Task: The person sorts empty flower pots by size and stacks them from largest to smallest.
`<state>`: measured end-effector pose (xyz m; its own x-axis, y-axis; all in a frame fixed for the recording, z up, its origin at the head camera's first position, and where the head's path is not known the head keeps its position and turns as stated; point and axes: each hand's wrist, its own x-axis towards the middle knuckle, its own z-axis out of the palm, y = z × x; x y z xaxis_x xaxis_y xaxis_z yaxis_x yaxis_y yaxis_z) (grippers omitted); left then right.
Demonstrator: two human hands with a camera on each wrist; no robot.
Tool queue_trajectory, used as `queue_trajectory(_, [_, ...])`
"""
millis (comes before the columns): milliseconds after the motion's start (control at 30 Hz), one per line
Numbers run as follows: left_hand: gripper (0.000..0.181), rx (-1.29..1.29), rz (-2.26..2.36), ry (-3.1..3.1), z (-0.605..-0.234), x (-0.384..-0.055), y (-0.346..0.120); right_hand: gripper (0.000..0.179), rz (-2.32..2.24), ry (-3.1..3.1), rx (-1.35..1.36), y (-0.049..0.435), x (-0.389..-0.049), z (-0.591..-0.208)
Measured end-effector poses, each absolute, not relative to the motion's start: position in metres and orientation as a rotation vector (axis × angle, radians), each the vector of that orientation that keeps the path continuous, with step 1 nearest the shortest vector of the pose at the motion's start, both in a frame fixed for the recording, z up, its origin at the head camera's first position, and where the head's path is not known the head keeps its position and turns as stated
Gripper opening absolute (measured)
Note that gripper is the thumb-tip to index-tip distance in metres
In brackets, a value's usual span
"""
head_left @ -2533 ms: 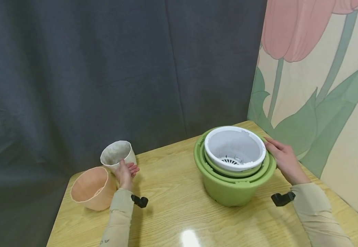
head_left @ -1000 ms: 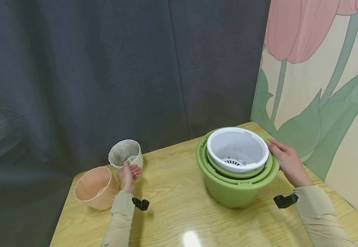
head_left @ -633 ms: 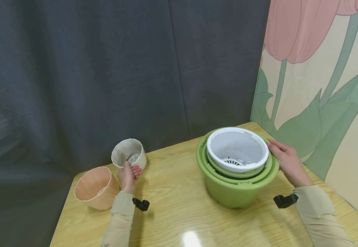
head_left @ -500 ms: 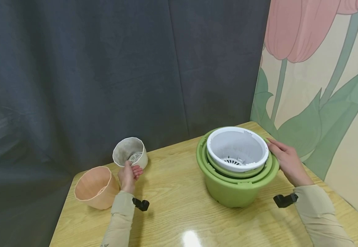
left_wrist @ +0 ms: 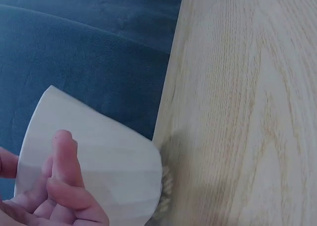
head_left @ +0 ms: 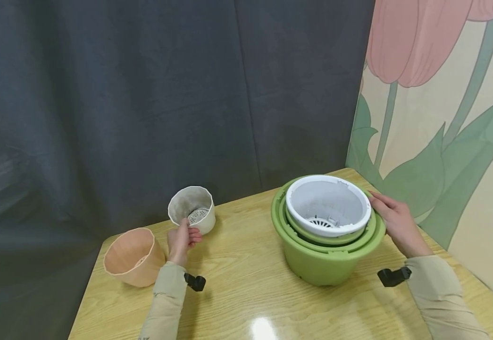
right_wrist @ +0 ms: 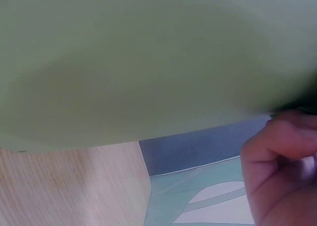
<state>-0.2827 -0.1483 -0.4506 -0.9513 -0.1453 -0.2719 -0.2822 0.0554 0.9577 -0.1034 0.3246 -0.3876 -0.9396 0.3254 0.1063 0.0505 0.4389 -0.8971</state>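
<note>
Dark curtain: hangs behind the work, and the cream pot's wall is best kept off its cloth
Wooden table: runs beneath the pots, its back edge meeting the curtain
Tulip mural: covers the wall at the right, beyond the right arm
Green pot stack: stands on the table's right side, rims nested one within another; it probably behaves best if held level, without leaning on one side
White slotted pot: sits topmost inside the green rings, mouth up
Peach pot: rests at the table's left, just beside the left wrist, so a wide elbow could nudge it
Cream pot: near the back edge, between peach pot and stack, mouth tipped toward the person; whether its base touches the wood I cannot tell
Right hand: pinches the stack at its right rim, fingers curled; which ring they catch is unclear; a light, steadying hold looks enough
Left hand: pinches the cream pot's near wall, thumb at the rim, fingers outside; a one-sided hold like this can let the pot swing, so a firm pinch and slow wrist suit it
Drain holes: dot the cream pot's floor
</note>
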Motion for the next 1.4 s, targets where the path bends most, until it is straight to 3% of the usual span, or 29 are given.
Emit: queue_trajectory(1400, [0.042,-0.147,1.752,2.292,-0.42,-0.261,-0.119,0.065,1.556,-2.404,-0.318,0.327,-0.105,-0.389])
